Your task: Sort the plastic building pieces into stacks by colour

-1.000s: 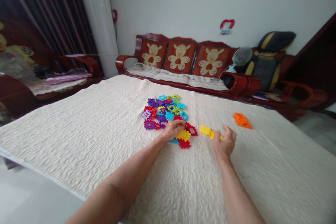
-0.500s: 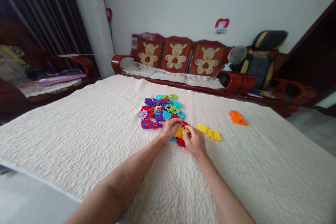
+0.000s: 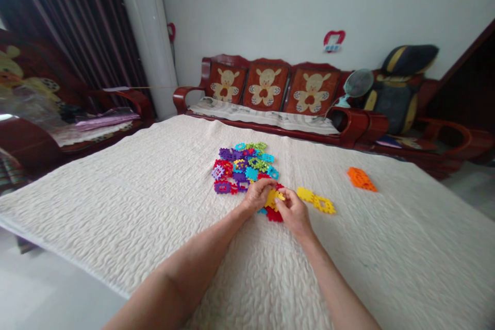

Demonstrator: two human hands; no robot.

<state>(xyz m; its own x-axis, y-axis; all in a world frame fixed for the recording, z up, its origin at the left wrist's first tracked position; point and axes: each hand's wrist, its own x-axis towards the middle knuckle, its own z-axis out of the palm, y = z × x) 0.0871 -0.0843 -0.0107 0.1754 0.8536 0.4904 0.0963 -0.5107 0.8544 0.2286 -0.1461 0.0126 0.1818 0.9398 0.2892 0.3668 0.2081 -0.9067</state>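
Between both hands is a yellow interlocking block (image 3: 274,199) with notched edges. My left hand (image 3: 260,194) grips it from the left, its fingers bent over the far side. My right hand (image 3: 294,211) pinches the right side with thumb and fingers. Beneath and behind them spreads a pile of flat notched blocks (image 3: 240,176) in purple, red, blue and green, partly covered by my left hand. A red block (image 3: 275,216) shows just under the held piece. To the right of my right hand lie a solid yellow block (image 3: 305,194) and a yellow frame-shaped block (image 3: 324,204), touching each other.
A cream quilted cover (image 3: 154,206) lies over the wide table. Farther right on it rests a group of orange blocks (image 3: 361,179). Beyond the far edge stand a wooden sofa (image 3: 266,119), a small fan (image 3: 358,84) and an armchair with a massage cushion (image 3: 392,103).
The view has shifted a little, so everything sits slightly farther right and lower. Both hands still hold the yellow block, and my right fingers have moved slightly on it.
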